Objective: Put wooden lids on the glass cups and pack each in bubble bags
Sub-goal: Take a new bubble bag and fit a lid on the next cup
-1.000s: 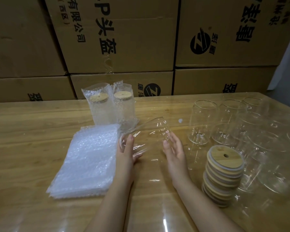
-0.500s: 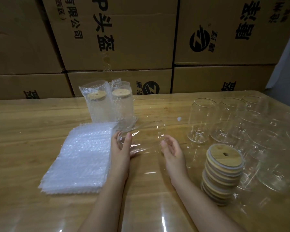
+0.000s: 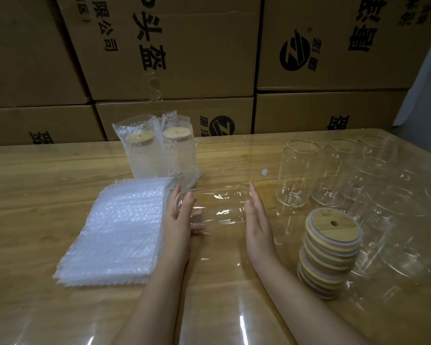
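A clear glass cup point(image 3: 219, 205) lies level on its side just above the table, held between my two hands. My left hand point(image 3: 178, 220) grips its open rim end, thumb on top and fingers curled underneath. My right hand point(image 3: 258, 220) presses flat with straight fingers against the cup's base. A stack of wooden lids point(image 3: 331, 247), each with a small hole, stands to the right of my right hand. A pile of bubble bags point(image 3: 120, 230) lies to the left of my left hand. Two lidded cups in bubble bags point(image 3: 159, 155) stand upright behind the pile.
Several empty glass cups point(image 3: 296, 173) crowd the right side of the wooden table point(image 3: 47, 175), close behind and beside the lid stack. Stacked cardboard boxes point(image 3: 184, 46) wall off the table's far edge.
The cup was tilted with its base raised to the right and now lies level. My right hand has straightened flat against the base. My left hand still holds the rim end.
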Action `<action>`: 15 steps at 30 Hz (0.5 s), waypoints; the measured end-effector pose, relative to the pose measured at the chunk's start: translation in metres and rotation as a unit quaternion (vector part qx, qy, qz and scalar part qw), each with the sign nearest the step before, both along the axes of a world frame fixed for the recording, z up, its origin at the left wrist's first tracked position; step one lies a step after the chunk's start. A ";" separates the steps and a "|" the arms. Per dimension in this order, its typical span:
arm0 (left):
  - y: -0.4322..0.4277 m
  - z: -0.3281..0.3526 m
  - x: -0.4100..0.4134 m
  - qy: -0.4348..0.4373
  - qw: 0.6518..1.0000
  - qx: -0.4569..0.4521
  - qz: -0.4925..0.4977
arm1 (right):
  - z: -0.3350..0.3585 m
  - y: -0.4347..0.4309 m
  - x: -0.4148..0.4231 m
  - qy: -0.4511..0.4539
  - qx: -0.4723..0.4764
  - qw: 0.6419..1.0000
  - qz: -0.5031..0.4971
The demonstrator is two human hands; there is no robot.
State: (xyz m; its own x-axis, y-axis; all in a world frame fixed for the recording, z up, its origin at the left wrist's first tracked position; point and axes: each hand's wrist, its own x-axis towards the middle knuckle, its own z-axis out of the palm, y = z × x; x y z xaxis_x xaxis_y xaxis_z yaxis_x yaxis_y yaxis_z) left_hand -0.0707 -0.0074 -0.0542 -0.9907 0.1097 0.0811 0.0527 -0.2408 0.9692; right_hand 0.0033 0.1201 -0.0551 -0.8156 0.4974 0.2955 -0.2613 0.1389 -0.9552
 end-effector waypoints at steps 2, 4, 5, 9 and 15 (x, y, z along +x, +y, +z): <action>0.000 0.001 -0.001 -0.002 1.000 -0.001 0.004 | 0.001 0.000 0.000 -0.005 -0.005 1.000 0.005; 0.000 0.001 -0.002 -0.006 1.000 -0.002 0.005 | 0.002 0.000 0.000 -0.006 -0.015 1.000 0.011; 0.000 0.001 -0.002 -0.007 1.000 -0.002 0.005 | 0.003 0.000 0.000 -0.005 -0.021 1.000 0.014; -0.001 0.001 -0.002 -0.016 1.000 0.012 0.010 | 0.003 0.000 0.000 -0.009 -0.016 1.000 0.022; -0.003 0.001 -0.002 -0.011 0.999 0.042 0.008 | 0.002 -0.001 0.000 -0.018 -0.032 0.999 0.009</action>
